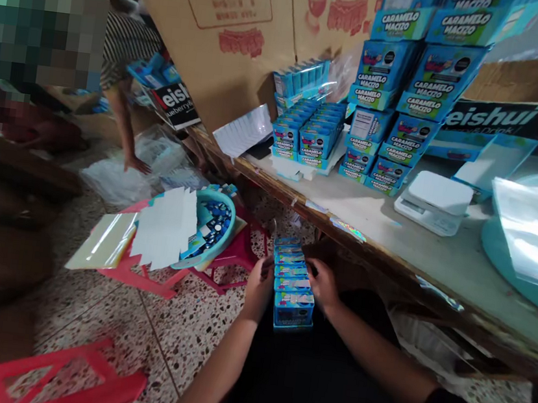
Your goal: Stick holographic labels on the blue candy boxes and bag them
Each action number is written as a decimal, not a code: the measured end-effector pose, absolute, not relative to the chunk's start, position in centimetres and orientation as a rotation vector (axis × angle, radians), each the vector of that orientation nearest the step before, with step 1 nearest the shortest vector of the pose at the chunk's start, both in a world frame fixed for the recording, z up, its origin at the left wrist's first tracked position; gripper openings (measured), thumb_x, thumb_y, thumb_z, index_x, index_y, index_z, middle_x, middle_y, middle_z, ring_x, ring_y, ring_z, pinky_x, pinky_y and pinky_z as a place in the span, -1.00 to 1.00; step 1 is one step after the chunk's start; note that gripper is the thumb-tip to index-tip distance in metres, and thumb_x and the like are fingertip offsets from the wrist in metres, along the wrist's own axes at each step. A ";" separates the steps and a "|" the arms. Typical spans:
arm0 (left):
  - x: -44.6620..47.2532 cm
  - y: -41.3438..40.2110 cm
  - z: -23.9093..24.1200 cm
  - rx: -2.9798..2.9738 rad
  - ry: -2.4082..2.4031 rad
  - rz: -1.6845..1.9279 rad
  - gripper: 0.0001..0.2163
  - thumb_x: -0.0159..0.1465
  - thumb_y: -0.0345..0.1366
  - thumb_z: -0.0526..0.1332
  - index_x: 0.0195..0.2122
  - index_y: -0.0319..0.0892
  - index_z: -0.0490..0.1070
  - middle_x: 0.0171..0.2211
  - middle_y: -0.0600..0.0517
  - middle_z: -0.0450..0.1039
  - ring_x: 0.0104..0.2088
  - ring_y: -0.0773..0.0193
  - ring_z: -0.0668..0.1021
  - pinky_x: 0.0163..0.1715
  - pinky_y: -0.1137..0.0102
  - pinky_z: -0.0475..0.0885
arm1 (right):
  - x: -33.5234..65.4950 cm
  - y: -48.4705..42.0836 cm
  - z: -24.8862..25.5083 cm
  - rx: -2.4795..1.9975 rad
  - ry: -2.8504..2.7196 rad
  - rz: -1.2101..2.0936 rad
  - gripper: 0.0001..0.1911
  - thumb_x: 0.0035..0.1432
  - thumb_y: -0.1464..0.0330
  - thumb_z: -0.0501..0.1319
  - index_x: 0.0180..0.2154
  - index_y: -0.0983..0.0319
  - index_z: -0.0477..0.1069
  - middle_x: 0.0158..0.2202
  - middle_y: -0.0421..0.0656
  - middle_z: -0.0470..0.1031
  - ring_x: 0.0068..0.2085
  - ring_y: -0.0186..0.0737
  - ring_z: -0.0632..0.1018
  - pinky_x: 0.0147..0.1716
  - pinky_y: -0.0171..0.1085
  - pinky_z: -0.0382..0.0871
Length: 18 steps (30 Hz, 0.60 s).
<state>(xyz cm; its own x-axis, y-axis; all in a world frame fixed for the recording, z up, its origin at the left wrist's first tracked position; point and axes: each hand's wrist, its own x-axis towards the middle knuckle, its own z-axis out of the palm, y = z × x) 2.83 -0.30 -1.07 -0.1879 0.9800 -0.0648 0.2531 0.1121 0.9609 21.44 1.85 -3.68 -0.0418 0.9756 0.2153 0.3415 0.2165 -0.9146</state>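
Observation:
On my lap lies a blue display box of candy packets (293, 283), its packets standing in a row one behind another. My left hand (259, 285) is closed along the box's left side, and my right hand (323, 284) grips the right side near its far half. Some fingertips are hidden behind the box. To the left, a turquoise basin (225, 238) holds many small blue packets, with white card sheets (165, 228) lying partly over its rim.
A worktable (374, 221) carries stacked candy boxes (414, 137), filled display boxes (301, 133), a white scale (434, 201) and a turquoise tub (502, 256). Red stools (81, 374) stand at left. A co-worker's hand (135, 163) rests on clear plastic bags (119, 180).

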 end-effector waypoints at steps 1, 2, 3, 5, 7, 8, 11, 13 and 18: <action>3.0 -0.3 -1.2 1.246 1.599 1.141 -0.63 0.34 -0.12 0.15 0.09 -0.19 0.39 0.02 -0.17 0.56 -0.01 0.11 0.61 0.00 0.21 0.51 | 21.4 1.9 -3.5 -1.282 -1.568 0.854 -0.75 0.29 0.31 0.09 -0.16 0.22 0.52 -0.17 -0.03 0.59 -0.13 -0.07 0.58 -0.09 -0.16 0.42; 3.0 -0.2 -1.3 1.256 1.616 1.146 -0.65 0.34 -0.14 0.14 0.08 -0.19 0.40 0.03 -0.16 0.56 0.00 0.12 0.61 0.01 0.21 0.50 | 21.5 2.0 -3.3 -1.282 -1.578 0.851 -0.74 0.30 0.29 0.08 -0.16 0.21 0.51 -0.18 -0.04 0.58 -0.13 -0.08 0.57 -0.09 -0.17 0.41; 3.1 -0.1 -1.4 1.271 1.632 1.148 -0.66 0.35 -0.15 0.13 0.07 -0.18 0.42 0.03 -0.15 0.56 0.01 0.12 0.60 0.02 0.20 0.49 | 21.5 2.0 -3.1 -1.284 -1.588 0.849 -0.74 0.31 0.28 0.08 -0.16 0.20 0.51 -0.19 -0.05 0.57 -0.13 -0.08 0.57 -0.09 -0.17 0.41; 3.0 0.0 -1.3 1.312 1.659 1.142 -0.69 0.36 -0.15 0.12 0.03 -0.17 0.45 0.01 -0.13 0.57 0.01 0.11 0.59 0.02 0.19 0.48 | 21.5 2.0 -2.9 -1.291 -1.606 0.842 -0.73 0.32 0.27 0.07 -0.16 0.20 0.51 -0.20 -0.05 0.56 -0.14 -0.09 0.56 -0.12 -0.19 0.40; 2.9 0.0 -0.9 1.365 1.676 1.122 -0.71 0.37 -0.15 0.10 -0.02 -0.16 0.48 -0.05 -0.11 0.60 -0.03 0.11 0.60 -0.01 0.20 0.49 | 21.5 2.0 -2.7 -1.296 -1.617 0.828 -0.72 0.32 0.28 0.05 -0.16 0.22 0.51 -0.22 -0.05 0.54 -0.16 -0.09 0.55 -0.15 -0.19 0.40; 2.9 -0.1 -0.6 1.397 1.680 1.106 -0.71 0.38 -0.15 0.08 -0.04 -0.15 0.50 -0.08 -0.09 0.60 -0.05 0.11 0.60 -0.02 0.20 0.49 | 21.5 1.9 -2.7 -1.297 -1.621 0.819 -0.72 0.32 0.29 0.05 -0.17 0.22 0.51 -0.23 -0.04 0.53 -0.17 -0.09 0.55 -0.16 -0.19 0.39; 2.7 -0.6 0.3 1.495 1.696 1.041 -0.70 0.40 -0.12 0.05 -0.08 -0.11 0.52 -0.12 -0.06 0.60 -0.08 0.11 0.60 -0.01 0.18 0.46 | 21.6 1.6 -2.6 -1.300 -1.634 0.794 -0.73 0.31 0.32 0.05 -0.20 0.23 0.51 -0.26 -0.06 0.51 -0.20 -0.11 0.53 -0.17 -0.20 0.38; 2.5 -1.2 0.6 1.549 1.715 0.995 -0.69 0.41 -0.12 0.04 -0.07 -0.10 0.53 -0.11 -0.07 0.60 -0.05 0.08 0.58 0.02 0.15 0.44 | 21.8 1.1 -2.3 -1.305 -1.641 0.787 -0.73 0.30 0.33 0.05 -0.23 0.23 0.51 -0.30 -0.08 0.50 -0.25 -0.13 0.52 -0.21 -0.22 0.37; 2.5 -3.3 0.7 1.653 1.745 0.928 -0.68 0.38 -0.17 0.04 -0.05 -0.12 0.53 -0.10 -0.10 0.60 -0.05 0.05 0.59 0.01 0.13 0.47 | 22.7 -1.0 -1.0 -1.331 -1.621 0.787 -0.73 0.34 0.32 0.04 -0.26 0.22 0.50 -0.33 -0.07 0.51 -0.28 -0.12 0.52 -0.26 -0.22 0.39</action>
<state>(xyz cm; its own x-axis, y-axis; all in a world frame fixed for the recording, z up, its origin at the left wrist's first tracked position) 2.45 -3.28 0.65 -0.0856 0.9943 0.0641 0.6088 0.0012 0.7933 22.75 -0.96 -1.02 -0.0486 0.9722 0.2291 0.4208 0.2280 -0.8780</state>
